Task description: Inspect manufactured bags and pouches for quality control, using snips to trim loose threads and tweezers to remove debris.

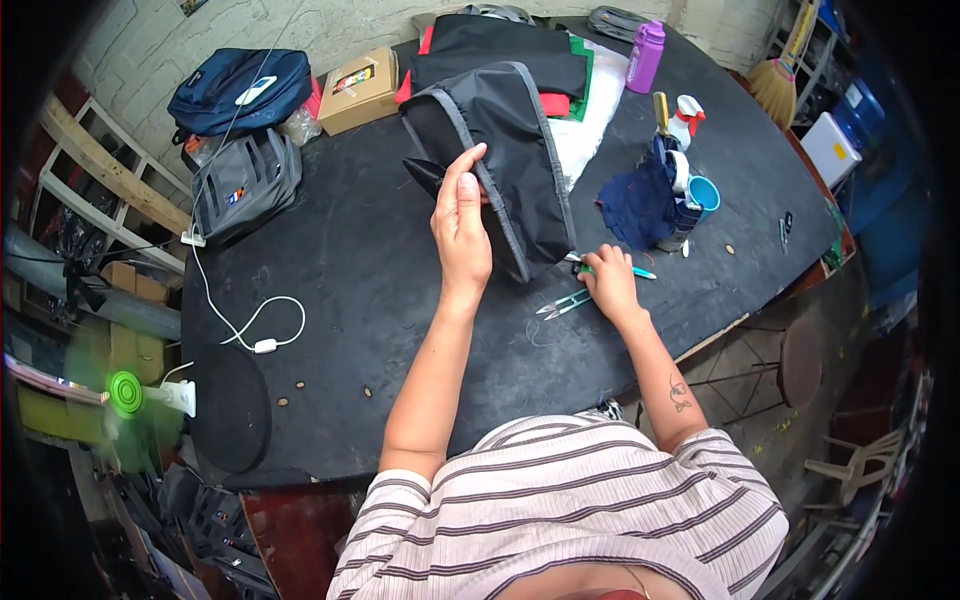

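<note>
While the left hand (462,240) holds a black fabric piece with grey-bound edges (510,125) by its near left edge, thumb upright, fingers partly hidden behind the cloth, the right hand (608,280) is low at the tabletop (330,365). Right fingers bent, narrow, over small tools; whether they grip one, cannot tell. Teal-handled metal thread snips (567,303) run out from under that hand, blades pointing left; a slim teal-and-white pen-like tool (643,273) shows on its right side.

Fabric piece: tilted, just beyond the left hand, near the middle of the tabletop; its lower corner is near the right fingertips.

Beyond the right hand: crumpled navy-blue cloth (630,208), touching a light-blue round cup (704,193). Farther back, a white spray bottle with red trigger (683,122) and a purple plastic bottle (646,58). Far left: tan cardboard box (358,95) beside a navy-blue backpack (240,90).
</note>
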The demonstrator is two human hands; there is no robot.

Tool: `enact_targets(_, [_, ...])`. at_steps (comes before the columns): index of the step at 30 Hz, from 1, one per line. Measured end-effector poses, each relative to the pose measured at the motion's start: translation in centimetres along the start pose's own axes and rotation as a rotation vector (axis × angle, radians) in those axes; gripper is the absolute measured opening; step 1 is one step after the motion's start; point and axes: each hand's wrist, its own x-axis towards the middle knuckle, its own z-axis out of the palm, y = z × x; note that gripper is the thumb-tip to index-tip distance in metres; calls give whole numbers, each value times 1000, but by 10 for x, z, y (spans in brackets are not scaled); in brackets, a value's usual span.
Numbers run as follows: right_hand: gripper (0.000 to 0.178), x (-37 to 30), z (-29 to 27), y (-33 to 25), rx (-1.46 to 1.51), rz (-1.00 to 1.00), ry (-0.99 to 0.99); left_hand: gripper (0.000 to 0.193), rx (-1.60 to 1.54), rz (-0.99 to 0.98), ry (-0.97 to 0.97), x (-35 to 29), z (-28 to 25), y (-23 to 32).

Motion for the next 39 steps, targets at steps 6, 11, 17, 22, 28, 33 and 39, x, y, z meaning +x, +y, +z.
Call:
enact_targets(6, [23, -7, 2, 5, 91, -39, 135, 45, 63, 65, 25, -1, 0, -7])
enact_targets(11, [27, 15, -11, -10, 648, 150, 200, 45, 114, 109, 47, -9, 0, -5])
enact_targets(17, [31, 42, -82, -120, 1191, -29, 404, 49, 181, 196, 74, -20, 6, -8])
enact_targets(22, [30, 59, -82, -157, 679, 18, 319, 60, 257, 334, 78, -31, 2, -24])
enact_targets(28, [29, 59, -68, -162, 681, 17, 282, 65, 285, 406, 114, -32, -2, -42])
enact_targets(33, [28, 57, -55, -155, 689, -12, 325, 61, 320, 470, 103, -36, -8, -55])
enact_targets(39, [23, 56, -49, -153, 718, 7, 354, 55, 287, 460, 123, -39, -9, -59])
